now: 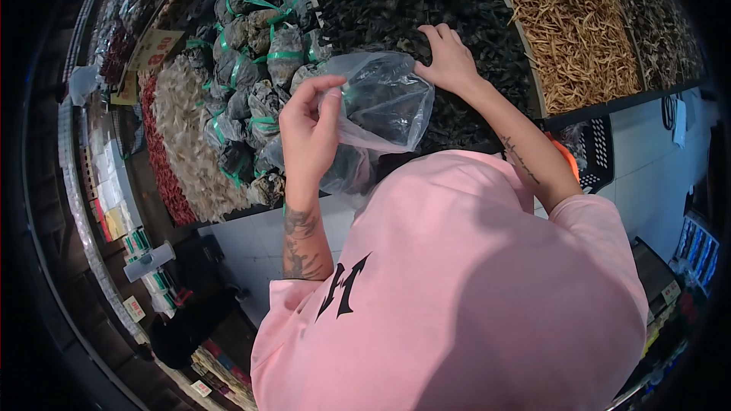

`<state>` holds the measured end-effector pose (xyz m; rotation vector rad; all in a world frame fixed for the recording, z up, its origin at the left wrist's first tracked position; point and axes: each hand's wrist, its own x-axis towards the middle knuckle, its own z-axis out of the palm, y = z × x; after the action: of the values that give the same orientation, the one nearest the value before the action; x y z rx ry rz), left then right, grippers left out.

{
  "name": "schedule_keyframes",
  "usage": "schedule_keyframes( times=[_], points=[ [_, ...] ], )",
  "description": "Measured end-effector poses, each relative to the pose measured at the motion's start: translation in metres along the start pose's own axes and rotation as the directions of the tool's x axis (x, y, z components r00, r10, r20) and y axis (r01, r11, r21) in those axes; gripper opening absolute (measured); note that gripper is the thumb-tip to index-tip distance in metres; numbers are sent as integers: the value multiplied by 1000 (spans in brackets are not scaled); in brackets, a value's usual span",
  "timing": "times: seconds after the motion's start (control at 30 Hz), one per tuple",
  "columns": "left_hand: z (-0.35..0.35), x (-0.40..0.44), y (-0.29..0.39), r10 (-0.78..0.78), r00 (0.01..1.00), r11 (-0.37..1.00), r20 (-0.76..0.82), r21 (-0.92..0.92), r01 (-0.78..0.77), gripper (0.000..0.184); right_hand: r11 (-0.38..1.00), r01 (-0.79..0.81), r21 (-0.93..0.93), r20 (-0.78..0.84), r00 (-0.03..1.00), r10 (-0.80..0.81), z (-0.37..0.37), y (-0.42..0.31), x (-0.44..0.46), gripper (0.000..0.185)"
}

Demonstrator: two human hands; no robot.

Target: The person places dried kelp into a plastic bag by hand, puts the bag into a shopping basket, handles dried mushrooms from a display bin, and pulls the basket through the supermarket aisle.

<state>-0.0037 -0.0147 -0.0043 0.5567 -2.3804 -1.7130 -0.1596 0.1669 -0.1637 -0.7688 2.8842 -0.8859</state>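
Note:
My left hand (311, 123) is closed on the edge of a clear plastic bag (390, 110), thumb and fingers pinched together. The bag hangs loose with its upper part spread toward the right. My right hand (451, 59) is over a heap of dark, crinkled dried pieces that look like black fungus (388, 0). Its thumb is apart from the fingers and lies at the bag's right edge; whether it touches the plastic I cannot tell. The fingertips reach the heap, and nothing shows in them.
Left of the heap sit several dark bundles tied with green bands (285, 55). Pale dried pieces (194, 144) and red dried goods (158, 152) lie farther left. Golden dried strips (575, 30) fill a compartment at right. A price sign (154, 49) stands at left.

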Motion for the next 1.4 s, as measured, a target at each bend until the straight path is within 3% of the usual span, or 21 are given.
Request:
schedule_keyframes(
  times=[0.23, 0.3, 0.33, 0.37, 0.43, 0.5, 0.57, 0.6, 0.7, 0.73, 0.8, 0.9, 1.03, 1.17, 1.2, 1.23, 1.27, 1.3, 1.33, 1.37, 1.4],
  points=[
    [-3, 0, 3, 6, 1000, 1000, -11, 20, -6, 16, 969, -68, 240, 59, 997, 55, -3, 24, 12, 57],
    [-6, -1, 2, 6, 1000, 1000, -19, -4, -6, 16, 939, -51, 341, -25, 998, 63, 1, 43, 19, 53],
    [-7, -1, 2, 5, 1000, 1000, -22, -3, -5, 16, 902, -140, 407, -9, 987, 158, -4, 46, 19, 51],
    [-8, -1, 1, 5, 1000, 1000, -19, -9, -5, 17, 920, -95, 379, -158, 973, 166, 4, 56, 20, 43],
    [-7, -1, 0, 4, 1000, 1000, -15, -19, -4, 18, 765, -193, 614, 18, 973, 231, -10, 69, 33, 33],
    [-6, -2, 2, -16, 1000, 999, -19, -37, 15, 16, 592, -149, 792, 32, 979, 203, -16, 78, 38, 18],
    [-6, -1, 2, -10, 1000, 1000, -12, -22, 10, 16, 524, -302, 797, 145, 936, 320, -22, 92, 43, 13],
    [-6, -1, 2, -5, 1000, 1000, -6, -8, 5, 16, 392, -356, 848, 221, 911, 349, -34, 85, 39, 10],
    [-5, 0, 3, -4, 1000, 1000, -8, -10, 3, 17, 218, -235, 947, 170, 945, 280, -46, 81, 36, 7],
    [-5, 0, 2, -5, 1000, 1000, -8, -10, 5, 17, 217, -236, 947, 171, 945, 280, -53, 79, 33, 7],
    [-5, 1, 0, 10, 1000, 1000, -4, -11, -10, 19, 79, -321, 944, 286, 912, 294, -67, 73, 27, 7],
    [-5, 2, 1, 11, 1000, 1000, 5, -11, -11, 19, -58, -288, 956, 291, 903, 316, -82, 56, 21, 10],
    [-2, 5, 2, 32, 999, 999, -5, 13, -32, 20, -150, -274, 950, 295, 945, 142, -101, 31, 9, 14],
    [3, 6, 4, 54, 998, 998, -16, -16, -54, 19, -247, -272, 930, 194, 934, -299, -96, -33, 3, 19],
    [4, 7, 5, 57, 998, 998, -25, -14, -57, 19, -171, -300, 938, 235, 918, -320, -91, -54, 0, 18],
    [5, 6, 6, 59, 998, 998, -22, -13, -59, 19, -23, -196, 980, 179, 931, -319, -75, -75, -1, 15],
    [6, 5, 9, 66, 997, 996, -35, -58, -68, 19, 207, -172, 963, 238, 905, -353, -64, -90, -3, 18],
    [6, 4, 11, 74, 996, 992, -49, -103, -79, 20, 427, 31, 904, 165, 896, -413, -43, -101, -4, 25],
    [7, 2, 13, 78, 996, 991, -46, -103, -82, 20, 739, 80, 669, 333, 857, -393, -42, -116, -5, 35],
    [7, 1, 17, 79, 994, 993, -70, -87, -85, 20, 733, 276, 621, 143, 880, -453, -5, -112, -14, 43],
    [7, 1, 19, 83, 992, 993, -95, -71, -90, 20, 745, 372, 554, 68, 871, -486, -4, -118, -17, 45]
  ],
)
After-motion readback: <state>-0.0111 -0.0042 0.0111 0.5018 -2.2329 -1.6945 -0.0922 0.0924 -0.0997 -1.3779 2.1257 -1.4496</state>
